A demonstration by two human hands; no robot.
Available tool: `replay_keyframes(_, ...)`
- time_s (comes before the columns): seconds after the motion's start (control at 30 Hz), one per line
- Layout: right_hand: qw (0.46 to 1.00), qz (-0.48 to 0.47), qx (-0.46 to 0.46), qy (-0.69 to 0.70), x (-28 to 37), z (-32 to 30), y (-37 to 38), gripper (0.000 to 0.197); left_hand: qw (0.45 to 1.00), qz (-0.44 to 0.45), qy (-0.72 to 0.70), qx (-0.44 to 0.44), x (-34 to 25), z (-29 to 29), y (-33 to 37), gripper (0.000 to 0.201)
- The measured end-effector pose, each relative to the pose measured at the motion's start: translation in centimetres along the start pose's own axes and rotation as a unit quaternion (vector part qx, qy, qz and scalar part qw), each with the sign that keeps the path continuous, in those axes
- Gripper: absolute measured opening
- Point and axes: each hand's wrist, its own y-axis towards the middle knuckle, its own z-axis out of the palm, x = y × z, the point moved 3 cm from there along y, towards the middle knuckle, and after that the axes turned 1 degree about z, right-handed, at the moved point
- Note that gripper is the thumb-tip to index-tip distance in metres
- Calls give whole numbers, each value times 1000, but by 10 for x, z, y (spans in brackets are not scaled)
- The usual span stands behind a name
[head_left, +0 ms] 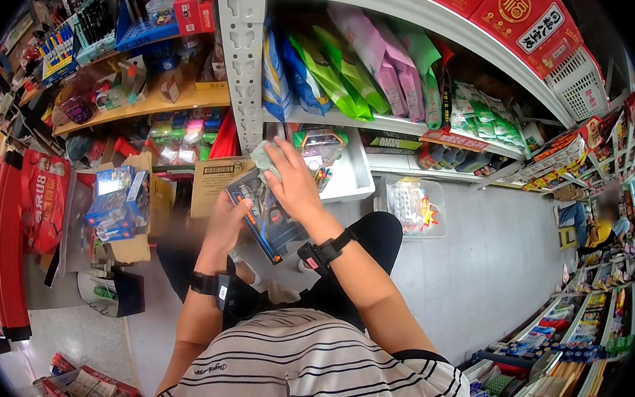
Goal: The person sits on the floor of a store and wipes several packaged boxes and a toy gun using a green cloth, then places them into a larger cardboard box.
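Note:
My left hand [224, 225] grips the left edge of a dark, flat toy box [265, 223] with blue and orange print, held tilted above my lap. In my right hand [296, 186] is a crumpled grey-green cloth [264, 160], pressed near the box's upper edge with the fingers bent over it. Just beyond the box sits a white plastic bin [360, 183] on the lowest shelf level, with packaged toys [322, 145] in it. Beside my left hand stands a brown cardboard carton [210, 183].
Bagged goods [372, 68] fill the white metal shelf [246, 66] ahead. A clear tub [436, 208] of packages stands on the floor to the right. At the left, blue toy boxes [119, 205] lie in an open carton. A seated person [602, 232] is far right among the shelves.

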Motion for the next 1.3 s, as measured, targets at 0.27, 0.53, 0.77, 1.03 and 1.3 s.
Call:
replay_keyframes(0.27, 983, 140, 114, 16, -20, -6, -29, 44, 998, 51, -35, -34, -12, -13, 6, 35)
replay_keyframes(0.53, 981, 185, -47, 44, -63, -17, -51, 34, 995, 75, -69, -10, -25, -43, 15, 32)
replay_keyframes(0.77, 981, -91, 136, -107, 44, 18, -49, 47, 992, 93, -65, -59, -10, -34, 21, 30)
replay_keyframes(1.03, 966, 229, 33, 118, -78, 33, -75, 48, 991, 76, -81, -77, -16, -47, 15, 28)
replay_keyframes(1.3, 624, 409, 66, 663, -38, 29, -81, 58, 989, 73, -124, -40, -9, -36, 20, 34)
